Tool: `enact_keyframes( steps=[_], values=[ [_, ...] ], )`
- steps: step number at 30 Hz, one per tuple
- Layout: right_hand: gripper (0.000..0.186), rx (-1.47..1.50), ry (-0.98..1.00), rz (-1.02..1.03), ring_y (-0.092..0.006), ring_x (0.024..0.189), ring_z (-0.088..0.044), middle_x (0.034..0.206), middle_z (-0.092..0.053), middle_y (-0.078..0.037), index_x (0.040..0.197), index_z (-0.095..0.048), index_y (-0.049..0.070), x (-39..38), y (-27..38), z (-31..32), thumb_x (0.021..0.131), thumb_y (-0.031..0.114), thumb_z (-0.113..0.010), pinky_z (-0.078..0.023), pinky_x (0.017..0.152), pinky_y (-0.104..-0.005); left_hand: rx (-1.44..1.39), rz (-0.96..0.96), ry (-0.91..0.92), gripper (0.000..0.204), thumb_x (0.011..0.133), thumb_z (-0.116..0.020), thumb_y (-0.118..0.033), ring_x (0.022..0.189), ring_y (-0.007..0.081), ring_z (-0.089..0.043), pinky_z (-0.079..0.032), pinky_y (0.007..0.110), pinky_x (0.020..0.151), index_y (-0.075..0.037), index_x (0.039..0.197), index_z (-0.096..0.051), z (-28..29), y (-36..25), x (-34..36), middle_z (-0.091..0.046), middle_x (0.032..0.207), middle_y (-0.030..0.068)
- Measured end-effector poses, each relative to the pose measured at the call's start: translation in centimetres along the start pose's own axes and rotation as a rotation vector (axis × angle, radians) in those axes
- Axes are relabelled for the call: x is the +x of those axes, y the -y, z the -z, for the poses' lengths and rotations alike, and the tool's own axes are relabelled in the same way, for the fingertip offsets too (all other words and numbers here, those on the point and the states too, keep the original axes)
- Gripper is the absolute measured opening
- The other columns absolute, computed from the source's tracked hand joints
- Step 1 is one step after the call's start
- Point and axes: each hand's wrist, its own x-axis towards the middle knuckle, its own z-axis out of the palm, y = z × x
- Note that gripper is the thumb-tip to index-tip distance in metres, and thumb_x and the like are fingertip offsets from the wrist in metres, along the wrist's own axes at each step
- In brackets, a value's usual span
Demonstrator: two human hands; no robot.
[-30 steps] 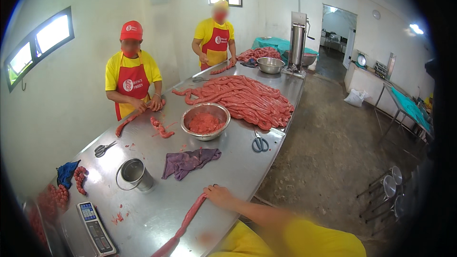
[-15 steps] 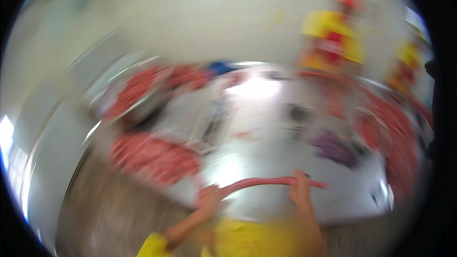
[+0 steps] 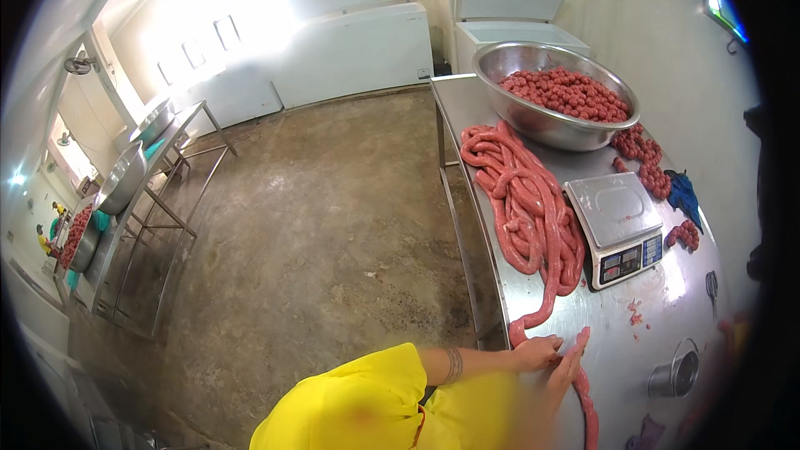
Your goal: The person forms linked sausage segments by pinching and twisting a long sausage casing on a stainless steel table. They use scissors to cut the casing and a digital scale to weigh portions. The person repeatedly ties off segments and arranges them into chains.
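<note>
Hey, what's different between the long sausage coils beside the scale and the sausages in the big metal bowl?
The long sausage coils are smooth and drawn out, while the bowl sausages are divided into short, round links. The coils lie directly on the table; the bowl sausages are heaped inside the big metal bowl. One strand of the coils runs toward the left hand, whereas no hand is near the bowl sausages. Both look reddish.

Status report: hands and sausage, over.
Left hand, right hand close together at sausage rope. Rope runs to piled coils. Scale beside coils, apart from both hands.
</note>
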Motion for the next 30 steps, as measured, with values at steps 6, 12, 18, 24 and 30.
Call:
enact_keyframes(
  steps=[6,12,18,24,30],
  values=[
    [0.07,-0.031,-0.016,-0.03,-0.0403,0.154,-0.035,0.166,-0.039,-0.027,0.16,-0.036,-0.007,1.5,-0.1,-1.0,0.115,0.046,-0.033,-0.024,0.127,-0.0456,0.114,-0.066,0.043,0.029,0.094,-0.07,-0.022,0.092,0.0372,-0.063,-0.053,0.048,0.077,-0.006,0.118,-0.069,0.9,1.1,0.3,-0.059,0.1,0.0161],
    [0.062,-0.431,-0.032,-0.381,-0.0439,0.147,-0.043,0.159,-0.046,-0.029,0.16,-0.037,-0.006,0.9,-5.4,8.0,0.113,0.035,-0.037,-0.027,0.125,-0.0485,0.21,0.193,0.255,0.032,0.103,-0.061,-0.031,0.094,0.0372,-0.065,-0.053,0.047,0.078,-0.029,0.133,-0.072,0.5,2.9,1.1,-0.063,0.105,0.0186],
    [0.052,-0.703,-0.288,-0.163,-0.0437,0.134,-0.054,0.144,-0.059,-0.025,0.148,-0.052,0.003,-2.8,-8.1,18.3,0.101,0.025,-0.061,-0.038,0.116,-0.0537,0.262,0.083,0.08,0.026,0.084,-0.082,-0.018,0.08,0.0335,-0.06,-0.048,0.046,0.071,-0.012,0.11,-0.083,6.3,1.1,-0.4,-0.061,0.085,0.0161],
    [0.041,-1.016,-0.503,-0.398,-0.0385,0.126,-0.058,0.138,-0.061,-0.019,0.137,-0.062,0.009,-13.6,-9.2,26.7,0.099,0.023,-0.064,-0.042,0.107,-0.0523,0.47,-0.148,-0.087,0.033,0.086,-0.08,-0.014,0.082,0.0362,-0.06,-0.05,0.045,0.077,0.0,0.116,-0.076,5.0,-2.5,-0.7,-0.06,0.088,0.0177],
    [0.041,-0.811,-0.369,-0.539,-0.0367,0.113,-0.063,0.127,-0.065,-0.016,0.131,-0.068,0.011,-12.4,-11.7,29.3,0.09,0.013,-0.066,-0.047,0.095,-0.0528,0.258,0.096,0.027,0.027,0.089,-0.075,-0.009,0.078,0.0361,-0.057,-0.05,0.042,0.075,0.002,0.113,-0.075,5.2,-1.7,4.9,-0.055,0.087,0.0191]
  ],
)
